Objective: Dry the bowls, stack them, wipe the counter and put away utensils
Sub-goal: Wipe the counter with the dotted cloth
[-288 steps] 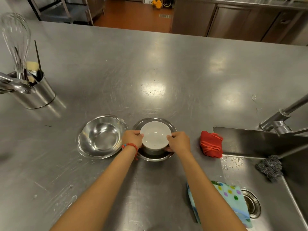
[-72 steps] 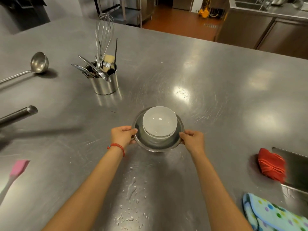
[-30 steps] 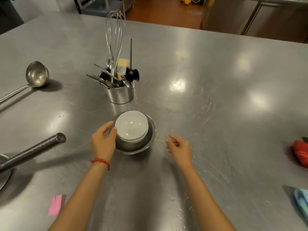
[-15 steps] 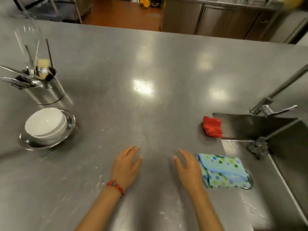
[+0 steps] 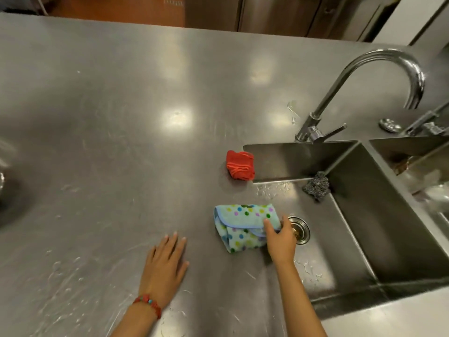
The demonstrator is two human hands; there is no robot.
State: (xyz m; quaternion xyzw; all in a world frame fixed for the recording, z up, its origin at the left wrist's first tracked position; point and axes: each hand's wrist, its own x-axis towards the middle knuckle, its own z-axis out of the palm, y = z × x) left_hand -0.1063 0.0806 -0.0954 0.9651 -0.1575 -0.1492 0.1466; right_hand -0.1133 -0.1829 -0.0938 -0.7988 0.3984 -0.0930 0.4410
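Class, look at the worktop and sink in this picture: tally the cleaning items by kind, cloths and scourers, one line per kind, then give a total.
Cloths: 2, the dotted blue cloth held at its edge by the right hand, and the folded red cloth.
Scourers: 1, the steel wool scourer at the sink's edge.
Total: 3

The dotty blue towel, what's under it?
The dotty blue towel lies folded on the steel counter, its right end beside the round drain. The right hand pinches that end. Whatever else lies beneath the folds is covered.
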